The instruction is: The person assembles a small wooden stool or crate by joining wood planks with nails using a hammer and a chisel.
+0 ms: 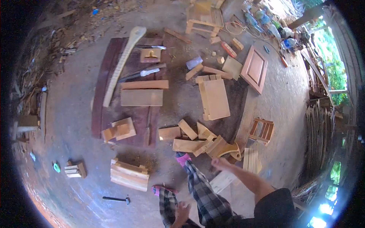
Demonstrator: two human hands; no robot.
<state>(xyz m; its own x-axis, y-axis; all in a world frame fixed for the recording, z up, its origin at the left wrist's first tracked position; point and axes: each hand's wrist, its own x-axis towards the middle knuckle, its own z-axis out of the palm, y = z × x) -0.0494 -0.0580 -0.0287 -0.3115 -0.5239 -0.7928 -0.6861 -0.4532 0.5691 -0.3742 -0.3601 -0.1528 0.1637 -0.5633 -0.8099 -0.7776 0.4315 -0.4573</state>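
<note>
My right hand (221,164) is over the floor, its fingers drawn together just below a curved wooden piece (232,149). Whatever it holds, if anything, is too small to make out. Down by my left knee, my left hand (182,211) hangs with its fingers loosely apart and nothing in them. A heap of cut wood blocks (186,145) lies in front of my feet, beside the curved piece. To the right of my right hand are pale wooden strips (249,159) and a small slatted wooden frame (261,131).
A hammer (116,199) and a slatted wood assembly (129,174) lie to the left. Farther out are a dark red board (108,68) bearing tools and planks, a wooden box-like assembly (215,98), a panelled door (254,69) and a stool (204,18). Clutter lines the right wall.
</note>
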